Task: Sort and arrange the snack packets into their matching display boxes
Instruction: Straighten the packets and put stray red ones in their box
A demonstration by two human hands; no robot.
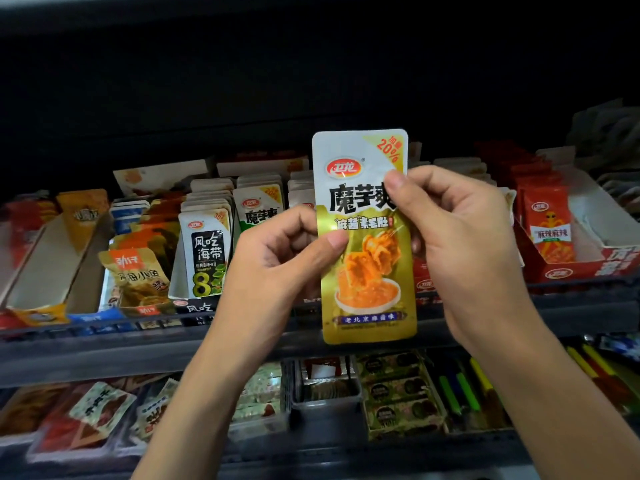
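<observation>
I hold one gold packet (367, 258) upright in front of the shelf (104, 344), above the display boxes (616, 261). My left hand (277, 265) pinches its left edge with the thumb; my right hand (460, 237) pinches the right edge near the top.

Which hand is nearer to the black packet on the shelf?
Left. The left hand is just right of the black packet; the right hand is farther right, beyond the gold packet both hold.
</observation>
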